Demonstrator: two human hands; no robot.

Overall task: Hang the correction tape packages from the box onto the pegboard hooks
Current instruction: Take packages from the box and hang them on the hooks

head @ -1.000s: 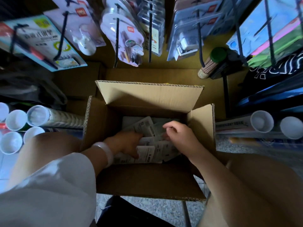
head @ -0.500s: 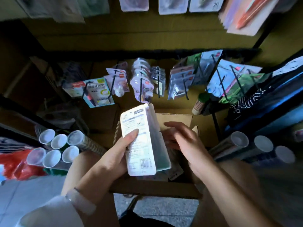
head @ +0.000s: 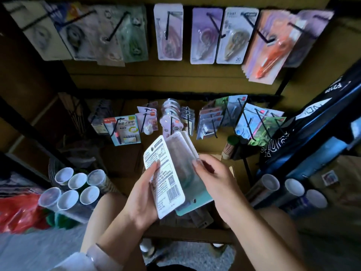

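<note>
Pegboard hooks [head: 214,26] carry carded goods above. Below them, the left hand [head: 143,194] grips a stack of packages [head: 166,177] over the box [head: 187,234]; the right hand [head: 216,179] pinches its far side.

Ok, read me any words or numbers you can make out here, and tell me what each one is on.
"20": white carded pack on the top hook row.
Print, QR code and barcode on the held package: too small to read.
White lettering on the black bag: not legible.
Lower hanging packs: blurred.
</note>
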